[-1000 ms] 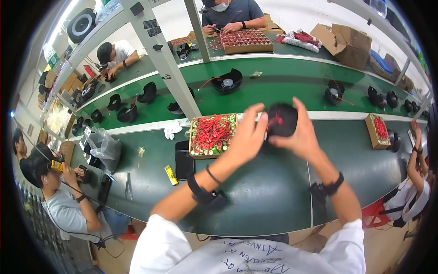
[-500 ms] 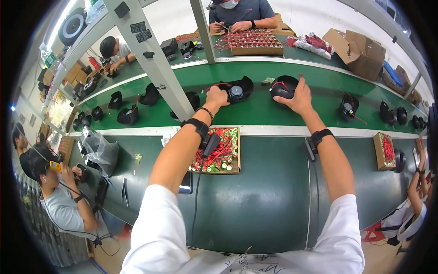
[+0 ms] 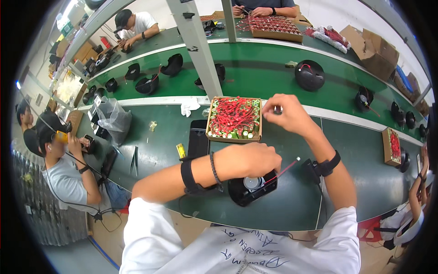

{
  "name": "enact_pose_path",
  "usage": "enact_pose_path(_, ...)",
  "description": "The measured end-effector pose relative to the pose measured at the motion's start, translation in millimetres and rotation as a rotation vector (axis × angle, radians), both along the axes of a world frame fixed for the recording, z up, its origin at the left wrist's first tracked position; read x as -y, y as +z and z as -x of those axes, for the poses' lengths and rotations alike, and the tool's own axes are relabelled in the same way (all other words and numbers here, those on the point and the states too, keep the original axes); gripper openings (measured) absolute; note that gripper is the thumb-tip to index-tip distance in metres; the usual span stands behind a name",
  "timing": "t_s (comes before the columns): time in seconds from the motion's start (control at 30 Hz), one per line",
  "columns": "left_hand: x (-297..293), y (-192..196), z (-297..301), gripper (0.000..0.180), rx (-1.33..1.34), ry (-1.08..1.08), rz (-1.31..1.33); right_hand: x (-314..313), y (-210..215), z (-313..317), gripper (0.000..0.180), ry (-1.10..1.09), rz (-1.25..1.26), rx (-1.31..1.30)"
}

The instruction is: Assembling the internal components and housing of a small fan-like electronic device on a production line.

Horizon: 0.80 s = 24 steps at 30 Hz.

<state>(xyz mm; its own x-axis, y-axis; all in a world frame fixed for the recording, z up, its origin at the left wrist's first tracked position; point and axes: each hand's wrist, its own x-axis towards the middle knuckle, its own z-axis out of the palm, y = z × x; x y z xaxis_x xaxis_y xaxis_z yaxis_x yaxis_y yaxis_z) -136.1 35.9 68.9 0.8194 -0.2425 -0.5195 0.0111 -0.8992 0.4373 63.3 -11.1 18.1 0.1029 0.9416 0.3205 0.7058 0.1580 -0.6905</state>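
A black curved speaker housing (image 3: pixel 238 191) with a round grey speaker (image 3: pixel 254 183) and a red wire is tilted over the near bench. My left hand (image 3: pixel 255 159) is closed on its far edge, most fingers hidden beneath the hand. My right hand (image 3: pixel 288 113) hangs in the air just right of a cardboard box (image 3: pixel 234 138) packed with red-wired green and white cylindrical parts (image 3: pixel 234 114). Its fingers are curled, with a gap between thumb and forefinger and nothing visible in it.
A dark phone-like slab (image 3: pixel 198 139) and a small yellow item (image 3: pixel 181 150) lie left of the box. Several black housings sit along the green belt, one round housing (image 3: pixel 310 77) beyond my right hand. A metal post (image 3: pixel 196 45) stands ahead. Other people work around.
My left hand has brought the speaker housing from the belt down to the near bench. My right hand has let go of the round housing, which stays on the belt, and drawn back toward the box.
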Motion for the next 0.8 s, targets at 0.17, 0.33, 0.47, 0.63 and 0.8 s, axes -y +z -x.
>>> enact_pose_path(0.17,19.9,-21.6,71.3,0.078,0.769,0.293,0.113,-0.6,5.9,23.0,0.023,-0.031,0.267,0.268)
enact_pose_path(0.33,23.8,-73.6,128.8,0.127,0.47,0.6,0.399,-14.8,-5.8,42.1,0.024,-0.136,0.267,0.51)
enact_pose_path(0.47,44.5,-86.4,125.4,0.125,0.477,0.663,0.488,-14.0,-12.3,44.6,0.024,-0.174,0.239,0.596)
enact_pose_path(0.63,50.1,-119.0,123.4,0.121,0.669,0.717,0.686,-4.5,10.8,41.8,0.027,-0.182,0.03,0.146)
enact_pose_path(0.8,44.9,-122.9,120.9,0.118,0.677,0.791,0.779,8.0,40.2,40.3,0.033,-0.103,0.273,-0.07)
